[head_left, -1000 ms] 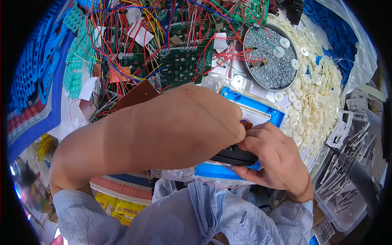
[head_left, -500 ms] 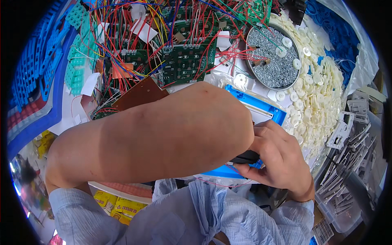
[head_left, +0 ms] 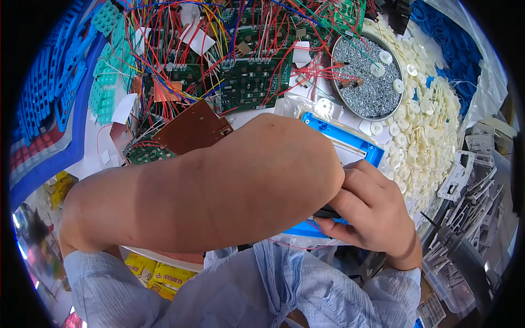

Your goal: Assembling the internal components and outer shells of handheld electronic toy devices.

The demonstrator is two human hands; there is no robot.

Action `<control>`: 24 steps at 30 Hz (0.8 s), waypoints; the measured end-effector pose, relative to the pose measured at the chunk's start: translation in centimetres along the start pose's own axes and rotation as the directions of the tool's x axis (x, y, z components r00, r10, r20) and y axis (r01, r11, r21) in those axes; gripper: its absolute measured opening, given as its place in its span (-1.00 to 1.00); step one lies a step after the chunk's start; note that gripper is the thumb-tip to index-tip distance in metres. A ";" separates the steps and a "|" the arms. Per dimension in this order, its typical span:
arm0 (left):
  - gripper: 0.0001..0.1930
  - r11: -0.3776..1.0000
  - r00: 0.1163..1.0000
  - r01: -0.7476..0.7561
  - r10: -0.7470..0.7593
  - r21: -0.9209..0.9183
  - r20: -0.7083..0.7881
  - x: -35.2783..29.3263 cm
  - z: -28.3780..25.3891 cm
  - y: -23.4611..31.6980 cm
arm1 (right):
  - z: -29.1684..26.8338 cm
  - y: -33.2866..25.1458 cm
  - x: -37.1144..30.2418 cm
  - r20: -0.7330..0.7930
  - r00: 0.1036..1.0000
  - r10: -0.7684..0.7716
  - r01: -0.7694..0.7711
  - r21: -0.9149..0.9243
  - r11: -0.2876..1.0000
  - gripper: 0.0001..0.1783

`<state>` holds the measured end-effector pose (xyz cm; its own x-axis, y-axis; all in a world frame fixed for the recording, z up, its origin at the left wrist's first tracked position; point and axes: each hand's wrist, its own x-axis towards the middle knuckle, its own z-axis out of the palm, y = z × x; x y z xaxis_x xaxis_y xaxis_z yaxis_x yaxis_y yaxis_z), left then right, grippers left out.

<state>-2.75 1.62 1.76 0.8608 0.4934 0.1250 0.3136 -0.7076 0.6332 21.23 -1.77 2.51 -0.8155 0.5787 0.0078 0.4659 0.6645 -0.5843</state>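
My left forearm stretches across the middle of the view. At its end my left hand bends down away from sight, its fingers hidden. Close against it, my right hand has its fingers and thumb curled together over a blue plastic frame. A small dark piece shows between the two hands; most of it is covered, so its kind is unclear. The blue frame lies under both hands, with a pale strip inside its upper edge. A thin red wire runs out below it.
Green circuit boards with tangled wires lie beyond my forearm, beside a brown board. A round tin of screws stands among cream plastic discs. Blue plastic parts are heaped left; grey metal strips fill a bin right.
My left forearm has shifted very slightly down and right. The right hand's fingers have moved a little, and less of the dark piece shows now.
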 end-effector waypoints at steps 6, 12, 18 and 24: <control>-0.95 0.996 0.999 0.052 -0.051 -0.076 0.016 -0.3 0.0 0.2 | -0.5 -0.8 0.5 0.063 0.998 0.011 -0.008 -0.052 0.999 -0.49; -0.94 0.977 0.987 0.064 -0.092 -0.203 -0.135 -1.9 2.2 -0.1 | -0.4 -0.7 0.5 0.063 0.998 0.001 0.003 -0.065 0.998 -0.50; -0.88 0.956 0.988 0.153 -0.155 -0.251 0.013 -1.9 1.3 -0.4 | -0.7 -0.9 0.7 0.077 0.997 0.009 -0.002 -0.096 0.995 -0.52; -0.80 0.931 0.971 0.239 -0.238 -0.275 0.037 -1.0 1.9 -0.8 | -0.9 -0.9 0.8 0.100 0.995 -0.010 0.021 -0.111 0.994 -0.53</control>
<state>-3.10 0.75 -0.29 0.7754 0.6288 -0.0576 0.3877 -0.4020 0.8295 20.44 -1.46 3.74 -0.8505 0.5216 -0.0672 0.4834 0.7251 -0.4904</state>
